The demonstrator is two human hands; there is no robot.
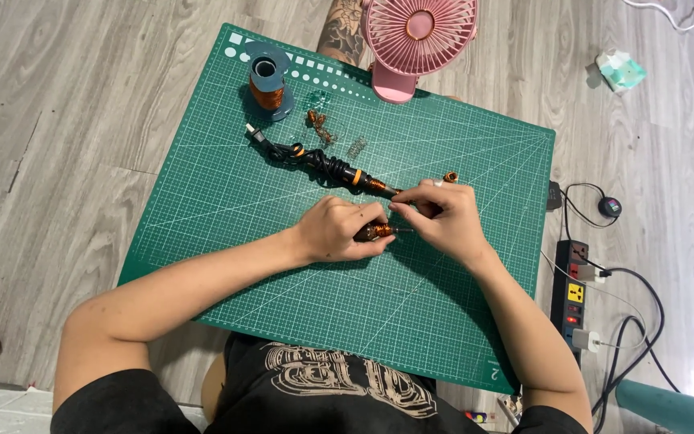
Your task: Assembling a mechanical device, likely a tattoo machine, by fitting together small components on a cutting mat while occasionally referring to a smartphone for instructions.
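Top of the mat, a spool (267,80) stands upright, grey-blue flanges with copper-coloured wire wound round its core. Just right of it, off the mat's far edge, a pink desk fan (417,40) with a round ribbed grille faces up at the camera. Out on the floor to the far right lies a small crumpled mint-and-white packet (620,69).

The work surface is a green cutting mat (226,201), gridded in fine pale lines, laid on grey wood-grain flooring (66,120). To the right of the mat sits a black power strip (569,293) with a yellow tag, black cables looping away from it.

Now the hands. The left hand (335,231) is curled round a small copper-wound coil piece (375,232), fingers closed over its dark body. The right hand (447,219) meets it from the other side, fingertips pinched narrow at the piece's tip; what it pinches is too small to tell. The piece sits near the mat's centre, between both hands.

Just behind them lies a black soldering iron (339,170) with orange bands, its cord bundled in glossy coils and its plug toward the spool. Small copper coils (319,124) are scattered near the spool, and one more (451,177) lies just past the right knuckles.
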